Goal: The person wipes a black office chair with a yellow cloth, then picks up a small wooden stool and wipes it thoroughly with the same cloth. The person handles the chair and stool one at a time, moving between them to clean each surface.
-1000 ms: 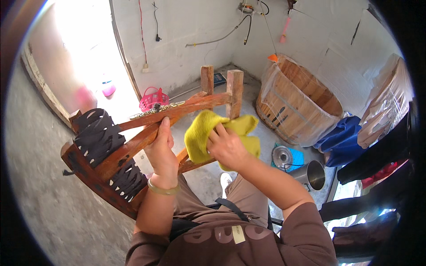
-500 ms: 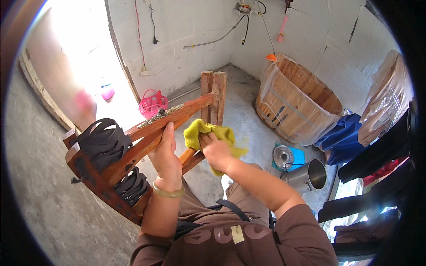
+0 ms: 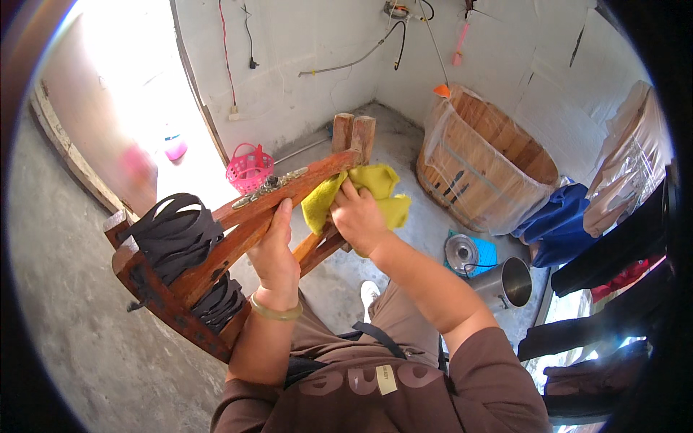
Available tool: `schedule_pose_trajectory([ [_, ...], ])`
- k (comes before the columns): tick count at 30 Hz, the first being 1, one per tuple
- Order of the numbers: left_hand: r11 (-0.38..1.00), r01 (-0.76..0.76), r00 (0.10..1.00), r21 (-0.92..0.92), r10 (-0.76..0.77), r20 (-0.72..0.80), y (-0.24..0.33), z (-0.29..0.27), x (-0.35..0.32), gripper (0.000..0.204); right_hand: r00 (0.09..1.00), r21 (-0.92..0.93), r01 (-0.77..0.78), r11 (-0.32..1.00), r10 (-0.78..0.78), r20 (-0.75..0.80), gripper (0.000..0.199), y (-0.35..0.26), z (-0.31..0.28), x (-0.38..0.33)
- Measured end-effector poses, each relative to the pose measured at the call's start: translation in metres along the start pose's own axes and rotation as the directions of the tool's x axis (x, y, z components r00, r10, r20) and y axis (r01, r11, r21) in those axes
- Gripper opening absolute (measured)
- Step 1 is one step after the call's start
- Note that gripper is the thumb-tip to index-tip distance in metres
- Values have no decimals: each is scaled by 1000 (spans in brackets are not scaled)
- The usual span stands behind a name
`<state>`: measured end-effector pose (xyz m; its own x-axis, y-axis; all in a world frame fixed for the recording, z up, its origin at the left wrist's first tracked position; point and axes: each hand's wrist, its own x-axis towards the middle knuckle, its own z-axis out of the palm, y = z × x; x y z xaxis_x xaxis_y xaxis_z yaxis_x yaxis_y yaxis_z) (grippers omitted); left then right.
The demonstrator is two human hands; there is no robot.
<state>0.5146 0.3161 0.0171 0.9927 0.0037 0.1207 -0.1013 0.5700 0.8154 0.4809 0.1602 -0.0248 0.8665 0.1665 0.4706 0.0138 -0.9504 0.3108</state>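
Note:
A wooden folding stool (image 3: 325,170) with reddish-brown bars is held up tilted before me. Black straps (image 3: 172,238) are wound round its left end, and a metal fitting (image 3: 271,186) sits on the upper rail. My left hand (image 3: 276,252), with a bangle at the wrist, is closed around the middle bars. In my right hand (image 3: 361,222) is a bunched yellow-green cloth (image 3: 382,180), pressed against the wood near the far right end. The cloth hides part of the bars and some of the right fingers.
A large wooden tub (image 3: 469,162) draped in clear plastic stands at the back right. Nearer are a steel pot (image 3: 505,285) and a round metal lid (image 3: 460,252). Dark clothes (image 3: 613,317) hang at right. A pink basket (image 3: 249,169) is by the bright doorway at left.
My right hand has moved the cloth farther from me, up towards the upper rail. The stool has shifted slightly right, while my left hand keeps its hold.

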Motion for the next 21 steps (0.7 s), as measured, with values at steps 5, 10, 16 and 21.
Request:
schedule_pose_trajectory([
  [5, 1000, -2, 1000, -21, 2, -4, 3, 0, 0, 10, 993, 153, -119, 981, 116, 30, 29, -37, 30, -37],
  [10, 999, 34, 999, -5, -34, -3, 2, -7, 0, 13, 996, 267, -80, 960, 65, 64, 16, -36, 19, -49],
  [16, 999, -11, 999, 36, 9, 41, 2, -12, 2, 16, 982, 15, 39, 999, -35, -186, 17, 14, -30, -22],
  [21, 999, 31, 998, -30, -29, 57, 5, -10, 1, 12, 986, -108, 99, 989, -113, -126, 26, 13, -20, -28],
])
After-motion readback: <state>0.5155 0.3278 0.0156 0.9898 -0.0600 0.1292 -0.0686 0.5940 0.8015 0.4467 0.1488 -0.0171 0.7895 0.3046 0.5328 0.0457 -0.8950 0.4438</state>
